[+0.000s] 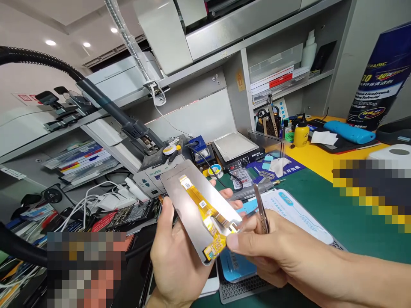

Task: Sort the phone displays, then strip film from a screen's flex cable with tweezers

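A phone screen panel (189,218) rests tilted in my left hand (176,261), its silvery back facing up. My thumb lies along its left edge and my fingertips show past its far right edge. Down the back runs a golden flex cable (201,203) with small square codes on it. My right hand (257,244) grips metal tweezers (261,209), whose shaft sticks up between thumb and fingers. The right thumb and fingertips are at the cable's lower end, by the panel's bottom edge. Whether they pinch the cable itself is hard to see.
Beneath my hands lie a blue-and-white package (300,218) and a white phone (210,286) on a green mat (321,184). Behind stands a heating plate (236,147). A spray can (375,81) and a yellow bottle (301,132) are at right; electronics crowd the left.
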{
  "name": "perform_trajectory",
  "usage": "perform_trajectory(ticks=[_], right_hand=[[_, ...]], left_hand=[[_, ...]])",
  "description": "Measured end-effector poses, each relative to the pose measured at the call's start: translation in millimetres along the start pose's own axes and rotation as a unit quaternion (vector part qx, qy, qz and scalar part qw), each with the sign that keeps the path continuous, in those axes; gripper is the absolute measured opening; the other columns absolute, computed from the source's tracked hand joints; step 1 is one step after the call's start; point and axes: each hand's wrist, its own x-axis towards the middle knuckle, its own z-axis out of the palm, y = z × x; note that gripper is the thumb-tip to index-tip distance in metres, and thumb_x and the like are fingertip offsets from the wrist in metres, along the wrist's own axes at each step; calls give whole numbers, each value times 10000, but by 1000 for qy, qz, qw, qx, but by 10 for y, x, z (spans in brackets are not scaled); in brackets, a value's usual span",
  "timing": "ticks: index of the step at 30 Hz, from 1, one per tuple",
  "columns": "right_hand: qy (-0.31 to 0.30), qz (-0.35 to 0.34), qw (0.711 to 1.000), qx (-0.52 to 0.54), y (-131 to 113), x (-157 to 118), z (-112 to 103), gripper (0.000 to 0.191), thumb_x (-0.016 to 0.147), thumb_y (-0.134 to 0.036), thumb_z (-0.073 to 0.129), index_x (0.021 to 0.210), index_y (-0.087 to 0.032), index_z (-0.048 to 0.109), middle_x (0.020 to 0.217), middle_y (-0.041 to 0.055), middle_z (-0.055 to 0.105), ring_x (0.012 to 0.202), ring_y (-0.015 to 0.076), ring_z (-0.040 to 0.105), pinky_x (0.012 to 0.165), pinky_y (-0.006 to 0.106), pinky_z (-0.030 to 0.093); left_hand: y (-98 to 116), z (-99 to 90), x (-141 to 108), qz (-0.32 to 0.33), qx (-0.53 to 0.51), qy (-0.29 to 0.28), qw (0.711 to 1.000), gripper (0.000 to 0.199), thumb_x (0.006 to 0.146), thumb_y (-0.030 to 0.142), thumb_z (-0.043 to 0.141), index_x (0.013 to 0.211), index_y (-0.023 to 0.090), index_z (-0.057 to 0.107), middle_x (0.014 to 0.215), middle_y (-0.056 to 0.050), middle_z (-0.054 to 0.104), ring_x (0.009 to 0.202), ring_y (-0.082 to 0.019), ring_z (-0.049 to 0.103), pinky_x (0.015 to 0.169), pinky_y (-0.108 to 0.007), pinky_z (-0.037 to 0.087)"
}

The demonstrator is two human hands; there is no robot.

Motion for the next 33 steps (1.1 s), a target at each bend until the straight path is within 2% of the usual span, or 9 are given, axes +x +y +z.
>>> perform_trajectory(ticks=[3, 6, 12, 19, 26, 31, 33], right_hand=[[10, -10, 999, -43, 27, 14, 21, 432, 840, -452, 730, 634, -206, 440, 477, -123, 261, 438, 62, 146, 429, 270, 111], [-13, -24, 998, -51, 17, 15, 41, 449, 797, -449, 776, 620, -199, 449, 496, -123, 266, 431, 47, 153, 400, 261, 101], [-8, -13, 992, -121, 20, 11, 32, 546, 839, -557, 716, 606, -206, 369, 517, -106, 271, 482, 52, 201, 428, 254, 144], [-4, -4, 986, -164, 23, -16, 29, 555, 918, -556, 630, 608, -211, 324, 531, -104, 243, 488, 56, 178, 418, 265, 137], [-1, 19, 988, -150, 15, -18, 56, 552, 857, -609, 676, 637, -207, 368, 551, -101, 248, 500, 61, 169, 430, 278, 118], [-6, 29, 988, -155, 11, -15, 58, 545, 792, -515, 775, 603, -210, 364, 561, -87, 262, 535, 79, 192, 475, 288, 152], [-6, 26, 989, -146, 8, -16, 57, 562, 802, -532, 759, 593, -211, 348, 548, -89, 254, 528, 78, 181, 468, 290, 142]], left_hand=[[-25, 56, 25, 14, 33, 52, 998, 675, 923, 688, 396, 1286, 166, 620, 1035, -150, 756, 898, -315, 733, 818, -454, 586], [-57, 69, 50, 19, 50, 62, 997, 662, 926, 697, 373, 1255, 175, 613, 946, -121, 748, 846, -301, 733, 772, -430, 594], [-71, 60, 38, 29, 41, 42, 998, 699, 922, 725, 316, 1217, 160, 603, 916, -118, 727, 785, -281, 719, 751, -442, 599], [-75, 92, 1, 48, 51, 21, 997, 720, 900, 755, 315, 1201, 166, 601, 875, -106, 706, 789, -301, 722, 738, -451, 600], [-81, 86, 7, 52, 55, 33, 997, 724, 872, 771, 373, 1185, 165, 616, 870, -108, 702, 774, -289, 707, 735, -456, 598], [-66, 75, -13, 46, 64, 33, 996, 714, 867, 776, 371, 1196, 184, 598, 874, -101, 694, 747, -282, 702, 710, -460, 596], [-63, 73, -20, 48, 70, 29, 996, 708, 882, 765, 347, 1206, 183, 585, 884, -102, 692, 748, -283, 703, 706, -455, 593]])
